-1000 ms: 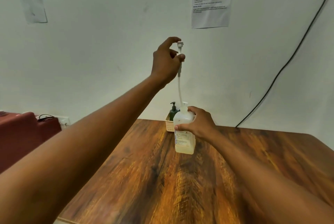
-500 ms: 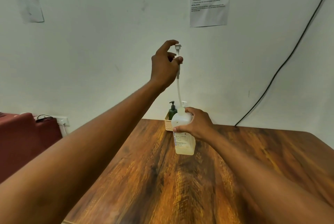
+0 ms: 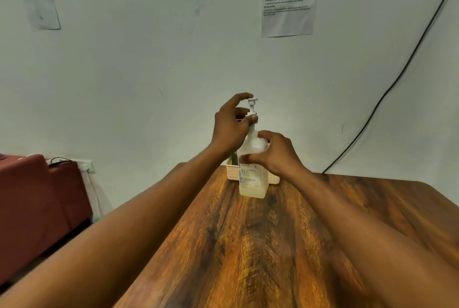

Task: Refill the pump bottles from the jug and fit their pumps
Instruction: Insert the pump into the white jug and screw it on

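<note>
Now the pump-fitting step is in hand: the left hand (image 3: 232, 125) pinches the pump (image 3: 252, 109) at its collar, seated at the neck of the bottle (image 3: 253, 176), which stands on the table (image 3: 273, 245) at twelve o'clock. The right hand (image 3: 275, 153), fingers wrapped on the bottle's shoulder, steadies it. Next, probably, the collar needs twisting down snug while the bottle is kept upright.

Translucent square plastic bottle (image 3: 253, 181) with pale yellowish liquid stands upright on glossy wood-grain table (image 3: 248, 245). Right hand (image 3: 275, 152) grips its shoulder. Left hand (image 3: 232, 125) pinches the white plastic pump head (image 3: 252, 106) at its collar, just above the bottle neck. Cream slotted basket (image 3: 273, 178) directly behind, against white wall (image 3: 149, 71). Black cable (image 3: 387, 89) runs down the wall at right.
</note>
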